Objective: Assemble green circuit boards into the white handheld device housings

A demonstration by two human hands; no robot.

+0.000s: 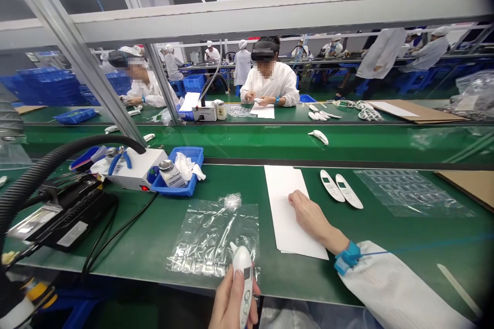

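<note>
My left hand (231,295) is wrapped around a white ear thermometer (244,272) at the front edge of the bench. The thermometer's probe tip points up and away; a small dark display and buttons face right. Beneath and beyond it lies a clear plastic bag (212,231). My right hand (311,216), with a blue wrist strap (347,257), rests on white paper sheets (283,200). Its fingers are curled together, and whatever they may hold is hidden. Two white housing shells (332,186) lie to the right of the paper.
A blue tray (193,159) with a jar and tissues stands beside a white box-shaped device (142,167). A black hose (50,159) arches at the left. Clear blister sheeting (409,193) lies right. Another thermometer (319,136) is on the green belt (239,141); co-workers sit beyond.
</note>
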